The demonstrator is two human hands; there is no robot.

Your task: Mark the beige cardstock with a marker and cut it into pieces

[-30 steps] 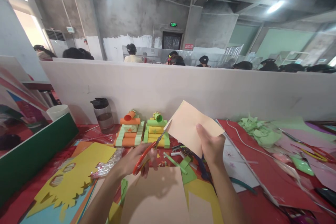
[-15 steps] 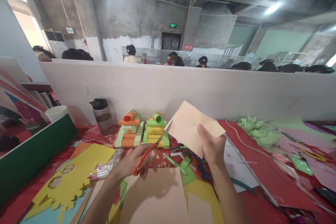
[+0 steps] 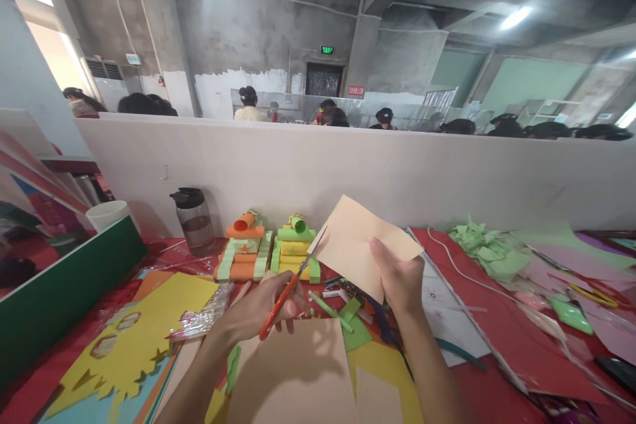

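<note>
Peach card (image 3: 355, 245): raised above the middle of the worktop (image 3: 501, 338), pinched at its near edge by the right hand (image 3: 400, 281), grip clenched on it
Scissors (image 3: 288, 291): red handles in the left hand (image 3: 265, 308), grip wrapped around them, blade tips meeting the card's left edge
Behind the blades: two stacked paper models, orange (image 3: 243, 248) and green-yellow (image 3: 295, 248), against the white partition (image 3: 348, 169)
Under the hands: a larger peach sheet (image 3: 298, 377), green scraps (image 3: 355, 324), a green stick (image 3: 330, 310)
Left edge: yellow cut-out sheet (image 3: 134, 338), dark-lidded bottle (image 3: 193, 215)
Right side: red sheet (image 3: 497, 331), heap of green offcuts (image 3: 484, 248)
</note>
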